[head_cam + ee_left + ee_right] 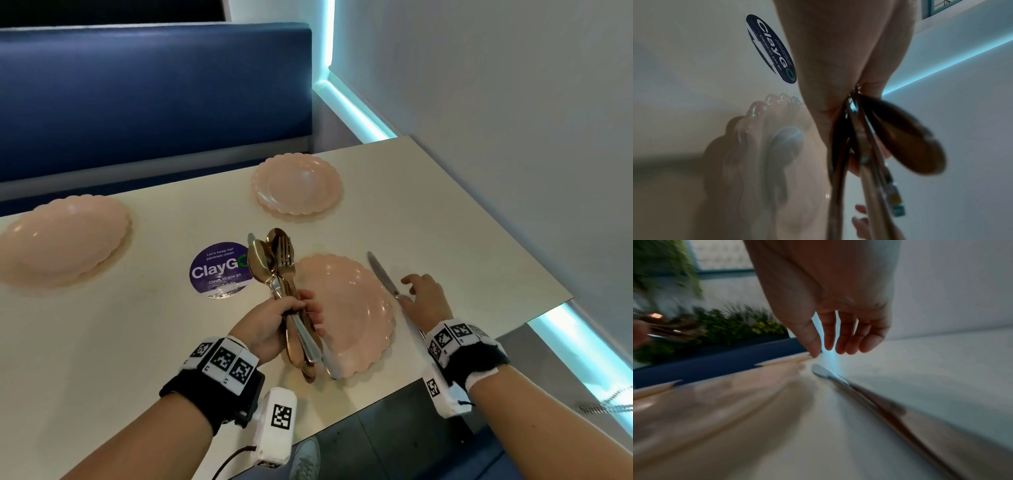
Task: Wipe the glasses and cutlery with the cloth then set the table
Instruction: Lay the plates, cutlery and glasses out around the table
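Table-setting was underway: the left hand (274, 322) gripped a copper-and-silver cutlery bundle (284, 284); the right hand (423, 298), fingers relaxed, hovered over the silver knife (382, 274) by the near pink scalloped plate (346, 308), likely fork next.

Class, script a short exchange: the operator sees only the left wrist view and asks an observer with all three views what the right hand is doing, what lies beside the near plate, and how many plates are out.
Operator: What is the right hand doing?
Observer: The right hand is open, fingers relaxed, just above the table and holding nothing.
Operator: Anything beside the near plate?
Observer: A knife lies flat on the table along the right side of the near plate.
Operator: How many plates are out?
Observer: Three pink plates: the near plate, the far plate and the left plate.
Operator: What is in my bundle?
Observer: The left hand grips spoons, forks and at least one knife, the cutlery bundle.
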Demonstrator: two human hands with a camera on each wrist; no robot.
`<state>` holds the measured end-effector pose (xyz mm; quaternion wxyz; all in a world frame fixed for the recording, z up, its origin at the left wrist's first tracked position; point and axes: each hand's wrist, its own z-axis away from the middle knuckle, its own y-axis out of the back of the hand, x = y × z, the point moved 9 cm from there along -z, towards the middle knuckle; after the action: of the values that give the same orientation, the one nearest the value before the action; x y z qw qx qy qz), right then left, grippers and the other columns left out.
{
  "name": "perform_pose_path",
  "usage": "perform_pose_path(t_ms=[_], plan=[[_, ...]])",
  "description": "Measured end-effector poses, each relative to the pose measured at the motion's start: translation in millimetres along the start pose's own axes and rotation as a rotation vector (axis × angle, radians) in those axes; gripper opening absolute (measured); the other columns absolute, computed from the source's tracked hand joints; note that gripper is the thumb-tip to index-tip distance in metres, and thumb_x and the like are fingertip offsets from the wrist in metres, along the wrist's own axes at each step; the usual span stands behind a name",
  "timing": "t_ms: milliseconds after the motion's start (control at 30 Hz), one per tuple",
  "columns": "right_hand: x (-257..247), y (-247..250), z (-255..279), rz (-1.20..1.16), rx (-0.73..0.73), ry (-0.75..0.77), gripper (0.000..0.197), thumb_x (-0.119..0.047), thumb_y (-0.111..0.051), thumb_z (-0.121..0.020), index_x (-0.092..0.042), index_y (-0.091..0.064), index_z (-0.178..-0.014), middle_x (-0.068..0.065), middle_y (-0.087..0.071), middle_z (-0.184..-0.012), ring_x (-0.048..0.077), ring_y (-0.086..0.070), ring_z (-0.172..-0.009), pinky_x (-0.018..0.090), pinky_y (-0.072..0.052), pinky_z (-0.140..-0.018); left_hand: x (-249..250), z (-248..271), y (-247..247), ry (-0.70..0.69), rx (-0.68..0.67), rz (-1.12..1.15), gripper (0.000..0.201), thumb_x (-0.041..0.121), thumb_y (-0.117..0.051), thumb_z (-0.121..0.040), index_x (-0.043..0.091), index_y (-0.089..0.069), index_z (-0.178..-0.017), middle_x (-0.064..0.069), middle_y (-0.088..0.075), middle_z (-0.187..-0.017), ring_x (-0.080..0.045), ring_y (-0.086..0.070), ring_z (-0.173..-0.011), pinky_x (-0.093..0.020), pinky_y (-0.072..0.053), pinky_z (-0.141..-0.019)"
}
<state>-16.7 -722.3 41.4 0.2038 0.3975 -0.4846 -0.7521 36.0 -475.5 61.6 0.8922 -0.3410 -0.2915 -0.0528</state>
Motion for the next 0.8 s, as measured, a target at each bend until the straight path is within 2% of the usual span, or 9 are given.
perform_pose_path(t_ms=[133,333,433,500,567,667,700,733,800], plan=[[-71.5,29.0,15.6,-0.132,0.092,0.241,0.021,-0.018,-0.058,-0.089,-0.008,-0.066,-0.106,0.007,-0.057,-0.094,0.022,-0.055,-0.089,0.026,-0.041,-0.081,-2.6,-4.4,-6.7,0.011,-0.027,-0.031,0.02,-0.001,-0.033,-0.095,0.008,-0.05,-0.095,-0.01,-0.07,-0.071,-0.021,-0.069,-0.064,-0.034,-0.059,-0.059],[-147.2,13.1,47.9,-0.256,-0.165,0.42,0.016,-0.026,-0.06,-0.089,-0.017,-0.072,-0.095,-0.005,-0.062,-0.085,0.006,-0.056,-0.075,-0.005,-0.03,-0.074,-6.9,-6.1,-21.7,0.02,-0.059,-0.134,0.016,0.002,-0.04,-0.095,0.005,-0.055,-0.097,-0.01,-0.073,-0.073,-0.019,-0.072,-0.067,-0.031,-0.06,-0.06],[-149.1,-2.5,49.9,-0.341,-0.278,0.381,0.016,-0.026,-0.056,-0.091,-0.028,-0.07,-0.083,-0.01,-0.063,-0.071,0.014,-0.061,-0.072,0.028,-0.051,-0.079,-8.1,-6.3,-27.8,0.017,-0.08,-0.178,0.02,0.003,-0.039,-0.096,0.005,-0.059,-0.099,-0.009,-0.071,-0.071,-0.018,-0.071,-0.064,-0.031,-0.06,-0.06],[-146.1,-8.9,49.6,-0.37,-0.331,0.348,0.016,-0.023,-0.055,-0.092,-0.027,-0.068,-0.082,-0.011,-0.058,-0.064,0.015,-0.058,-0.07,0.041,-0.052,-0.083,-9.1,-5.3,-29.8,0.023,-0.085,-0.204,0.023,0.003,-0.036,-0.096,0.005,-0.059,-0.097,-0.009,-0.07,-0.068,-0.017,-0.069,-0.061,-0.031,-0.059,-0.06],[-143.0,-8.2,46.8,-0.348,-0.275,0.323,0.007,-0.027,-0.059,-0.089,-0.026,-0.066,-0.086,-0.009,-0.06,-0.067,0.016,-0.06,-0.072,0.038,-0.052,-0.084,-10.9,-4.8,-30.8,0.039,-0.088,-0.209,0.024,0.004,-0.035,-0.096,0.002,-0.059,-0.09,-0.009,-0.067,-0.065,-0.017,-0.066,-0.057,-0.031,-0.059,-0.058],[-139.8,8.0,43.0,-0.342,-0.088,0.305,0.005,-0.026,-0.066,-0.084,-0.024,-0.061,-0.084,-0.003,-0.063,-0.079,0.017,-0.062,-0.077,-0.002,-0.038,-0.079,-13.4,-6.8,-30.0,0.033,-0.079,-0.198,0.02,0.006,-0.039,-0.096,0.001,-0.055,-0.085,-0.009,-0.064,-0.064,-0.018,-0.064,-0.056,-0.032,-0.058,-0.059],[-143.1,11.4,44.2,-0.341,-0.078,0.316,0.004,-0.025,-0.066,-0.084,-0.022,-0.064,-0.084,-0.004,-0.064,-0.08,0.014,-0.062,-0.076,-0.007,-0.033,-0.077,-13.8,-8.0,-29.6,0.02,-0.071,-0.206,0.018,0.007,-0.042,-0.096,0.001,-0.055,-0.085,-0.009,-0.063,-0.063,-0.018,-0.063,-0.056,-0.032,-0.058,-0.059],[-147.7,12.0,45.1,-0.337,-0.087,0.342,0.006,-0.028,-0.066,-0.083,-0.022,-0.067,-0.084,-0.006,-0.066,-0.08,0.011,-0.062,-0.076,-0.004,-0.037,-0.08,-14.1,-9.1,-29.6,0.005,-0.066,-0.225,0.017,0.008,-0.044,-0.096,0.001,-0.055,-0.084,-0.008,-0.062,-0.062,-0.017,-0.062,-0.055,-0.033,-0.058,-0.06],[-152.4,7.6,44.4,-0.332,-0.123,0.356,0.012,-0.037,-0.066,-0.08,-0.026,-0.07,-0.083,-0.009,-0.068,-0.081,0.009,-0.065,-0.078,0.024,-0.054,-0.082,-14.1,-10.2,-31.5,-0.025,-0.069,-0.263,0.017,0.009,-0.046,-0.095,0.002,-0.054,-0.082,-0.007,-0.058,-0.059,-0.017,-0.06,-0.053,-0.034,-0.056,-0.062]])
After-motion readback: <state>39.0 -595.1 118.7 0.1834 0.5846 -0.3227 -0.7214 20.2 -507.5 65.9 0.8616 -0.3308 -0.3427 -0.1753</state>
